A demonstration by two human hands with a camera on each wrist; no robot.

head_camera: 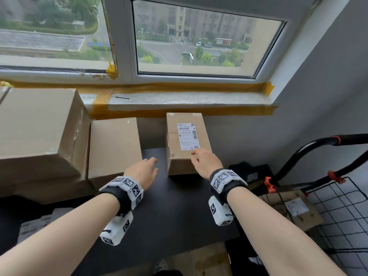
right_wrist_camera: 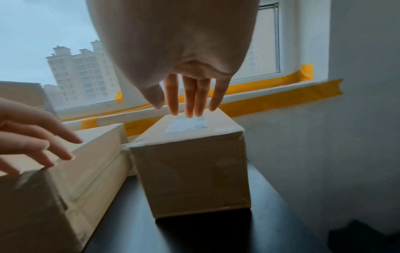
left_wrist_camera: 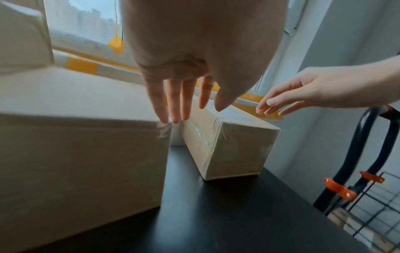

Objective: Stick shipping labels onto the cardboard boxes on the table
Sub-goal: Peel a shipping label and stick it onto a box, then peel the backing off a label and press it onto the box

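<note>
Three cardboard boxes (head_camera: 117, 144) stand on the black table (head_camera: 179, 206), one bearing one shipping label (head_camera: 188, 136); a fourth labelled box (head_camera: 292, 210) sits in one wire cart (head_camera: 342, 206) at right.

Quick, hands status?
Left hand: open, holding nothing.
Right hand: open, fingertips at the white shipping label on the brown cardboard box.

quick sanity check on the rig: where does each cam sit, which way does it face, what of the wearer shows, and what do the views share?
Head: worn on the head, facing forward and down at the black table; both forearms, left hand and right hand show.
Left wrist: looks along the open left hand at the plain brown cardboard box; the right hand shows too.
Right wrist: looks along the open right hand at the white shipping label.
Shared: all three show the labelled brown cardboard box.
</note>
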